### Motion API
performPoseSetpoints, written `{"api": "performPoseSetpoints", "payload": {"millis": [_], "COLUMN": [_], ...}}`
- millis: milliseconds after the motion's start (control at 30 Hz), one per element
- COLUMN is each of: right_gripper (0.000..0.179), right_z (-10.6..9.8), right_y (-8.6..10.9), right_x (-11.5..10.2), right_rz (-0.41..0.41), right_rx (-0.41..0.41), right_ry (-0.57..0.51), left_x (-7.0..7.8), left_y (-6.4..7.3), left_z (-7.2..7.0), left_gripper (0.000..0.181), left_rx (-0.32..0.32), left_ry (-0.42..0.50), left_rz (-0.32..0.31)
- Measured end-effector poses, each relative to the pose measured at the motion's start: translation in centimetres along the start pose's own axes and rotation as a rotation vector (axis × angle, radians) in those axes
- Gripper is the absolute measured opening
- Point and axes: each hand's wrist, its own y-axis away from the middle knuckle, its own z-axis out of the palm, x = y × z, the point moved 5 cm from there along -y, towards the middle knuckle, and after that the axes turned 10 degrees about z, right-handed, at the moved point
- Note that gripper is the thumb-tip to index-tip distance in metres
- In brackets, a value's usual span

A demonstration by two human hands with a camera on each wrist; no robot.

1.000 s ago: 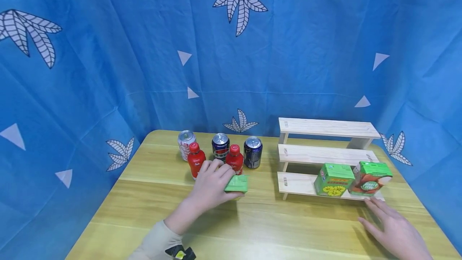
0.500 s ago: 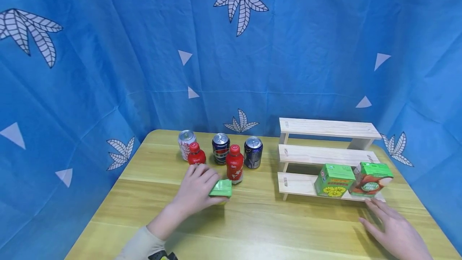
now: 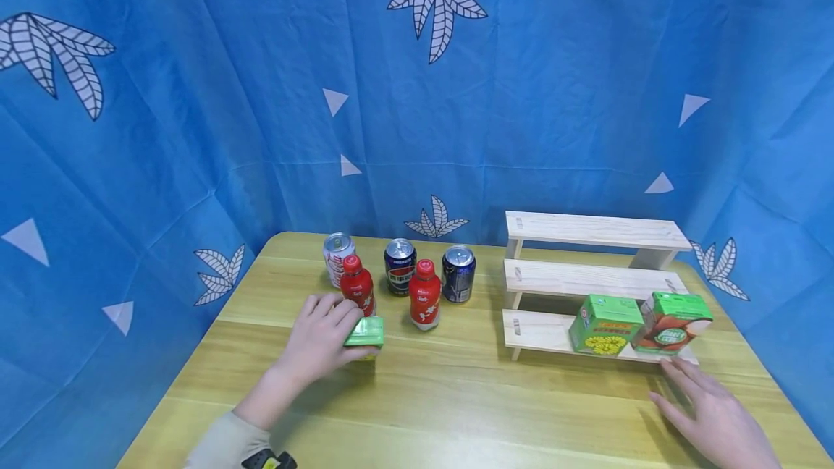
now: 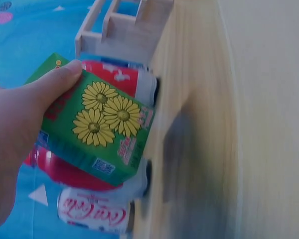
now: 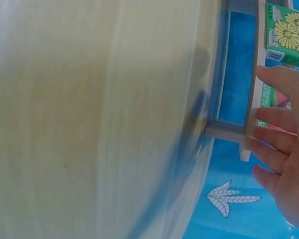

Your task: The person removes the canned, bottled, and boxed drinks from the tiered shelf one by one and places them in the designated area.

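My left hand [image 3: 319,335] grips a green drink carton [image 4: 102,119] with yellow flowers on its front, thumb across the near face. A shadow lies on the table beside the carton in the left wrist view. Just behind it stands a red bottle [image 3: 357,288], partly covered by the fingers. My right hand [image 3: 710,411] has its fingers extended at the front edge of the wooden three-step rack [image 3: 593,277]. On the rack's lowest step stand another flower carton [image 3: 606,328] and a green and brown carton [image 3: 671,324].
A second red bottle [image 3: 425,299] stands mid-table. Behind the bottles are a white Coca-Cola can [image 3: 337,259], a dark blue can [image 3: 399,266] and another dark can [image 3: 459,273]. A blue curtain [image 3: 554,93] surrounds the wooden table [image 3: 489,404].
My left hand has moved left with the carton, from in front of the right red bottle to the left one. The right hand stays at the rack.
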Motion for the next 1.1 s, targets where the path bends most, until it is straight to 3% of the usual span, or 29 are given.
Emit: {"api": "performPoseSetpoints", "payload": {"millis": [300, 533, 767, 1100], "right_gripper": [0.068, 0.066, 0.066, 0.068], "right_z": [-0.1, 0.1, -0.1, 0.3], "right_y": [0.0, 0.1, -0.1, -0.1], "right_x": [-0.1, 0.0, -0.1, 0.3], "right_rz": [0.004, -0.013, -0.003, 0.019], "right_rx": [0.004, 0.039, 0.015, -0.002], "right_ry": [0.008, 0.004, 0.017, 0.024], "left_x": [-2.0, -3.4, -4.6, -6.1], "left_y": [1.7, 3.1, 4.5, 6.0], "left_z": [-0.2, -0.4, -0.2, 0.9], "left_gripper": [0.065, 0.066, 0.068, 0.068], "left_rx": [0.056, 0.017, 0.056, 0.035], "left_ry": [-0.049, -0.043, -0.023, 0.01], "left_rz": [0.01, -0.005, -0.001, -0.007]}}
